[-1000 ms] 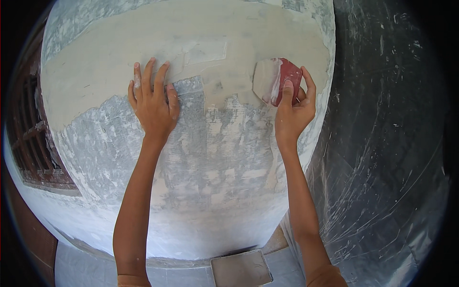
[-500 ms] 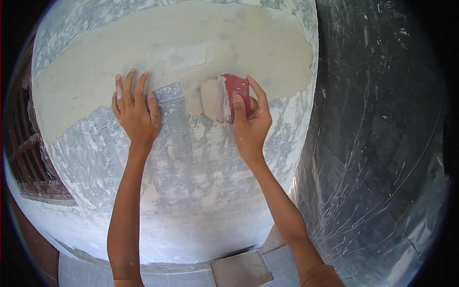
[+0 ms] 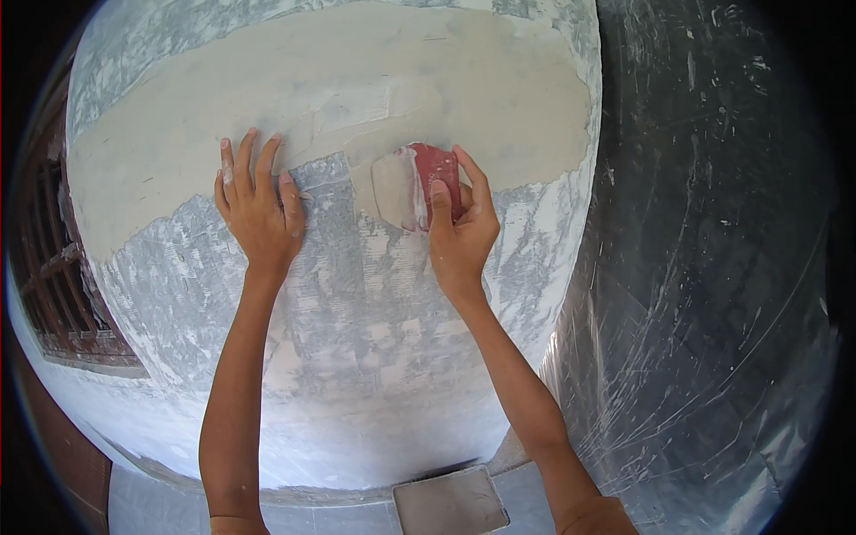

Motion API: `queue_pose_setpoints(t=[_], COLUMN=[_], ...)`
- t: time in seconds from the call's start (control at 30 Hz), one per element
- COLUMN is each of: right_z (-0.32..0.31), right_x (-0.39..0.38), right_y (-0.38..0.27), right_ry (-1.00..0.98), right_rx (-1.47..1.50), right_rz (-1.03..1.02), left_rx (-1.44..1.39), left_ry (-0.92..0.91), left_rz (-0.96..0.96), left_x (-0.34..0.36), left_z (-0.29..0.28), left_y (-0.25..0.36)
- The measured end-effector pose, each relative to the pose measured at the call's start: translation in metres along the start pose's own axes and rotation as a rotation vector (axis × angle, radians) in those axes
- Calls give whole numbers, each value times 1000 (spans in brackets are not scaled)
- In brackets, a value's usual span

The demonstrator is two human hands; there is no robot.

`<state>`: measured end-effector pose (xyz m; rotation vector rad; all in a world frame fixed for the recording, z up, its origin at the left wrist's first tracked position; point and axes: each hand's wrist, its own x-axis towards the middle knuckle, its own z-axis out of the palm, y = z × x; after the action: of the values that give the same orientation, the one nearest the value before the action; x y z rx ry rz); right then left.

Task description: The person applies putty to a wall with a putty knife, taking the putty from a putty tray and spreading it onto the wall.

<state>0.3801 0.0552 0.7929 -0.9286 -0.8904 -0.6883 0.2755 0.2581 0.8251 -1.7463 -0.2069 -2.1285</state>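
A pale wall [image 3: 374,339] fills the middle, with a band of smooth beige plaster [image 3: 499,89] across its upper part and patchy grey-white surface below. My left hand [image 3: 263,209] rests open against the wall at the band's lower edge, fingers spread. My right hand [image 3: 464,232] grips a flat red scraper [image 3: 435,174] between thumb and fingers; its left portion carries beige paste and lies against the wall at the band's lower edge, right of centre.
A brown barred window [image 3: 62,285] is at the left. Dark sheeting [image 3: 695,267] with white smears lines the right side. A rectangular tray [image 3: 450,504] of beige paste sits on grey tiles [image 3: 160,504] at the wall's foot.
My right hand has moved left and slightly down with the scraper since a second ago, shifting only slightly in the last half second. My left hand stays open on the wall.
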Motion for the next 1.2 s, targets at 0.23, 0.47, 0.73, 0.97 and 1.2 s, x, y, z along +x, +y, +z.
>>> queue_pose_setpoints(t=[0.23,0.47,0.73,0.97,1.2], right_z=[-25,-30,6,-44,16], right_x=[9,-1,-9,17,24], right_y=[-9,14,4,-6,8], right_ry=[150,176,-56,300,-44], right_rx=[100,-57,-35,82,-44], right_rz=[-24,-27,-13,27,-59], left_rx=[-19,-9,-14,-9,-21], left_ry=[-24,2,-1,-30,-1], left_rz=[-22,-25,-8,-7,-17], left_x=[0,0,-1,-3,-2], left_z=[1,1,0,1,2], left_y=[5,2,1,3,1])
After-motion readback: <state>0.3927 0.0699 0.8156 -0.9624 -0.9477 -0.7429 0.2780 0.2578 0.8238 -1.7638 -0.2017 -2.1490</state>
